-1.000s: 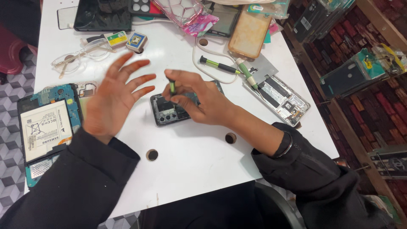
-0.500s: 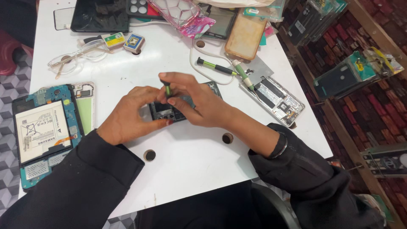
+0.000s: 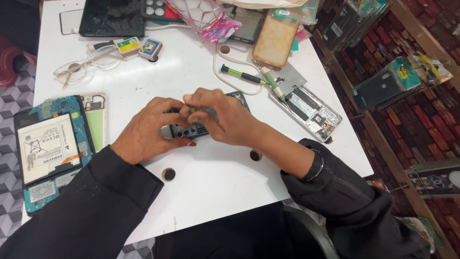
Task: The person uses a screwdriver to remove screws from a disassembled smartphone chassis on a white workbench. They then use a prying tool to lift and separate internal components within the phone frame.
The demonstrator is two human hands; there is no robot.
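Item: opened dark phone (image 3: 191,130), flat at mid-table (image 3: 211,182), long axis running left to right. We steady its left end with our left hand (image 3: 146,129), fingers curled onto it. Our right hand (image 3: 223,117), directly above, pinches a green-tipped screwdriver (image 3: 191,110) pointing down at it.

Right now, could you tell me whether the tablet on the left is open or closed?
Open: the tablet lies with its back cover off, its white battery and blue boards exposed.
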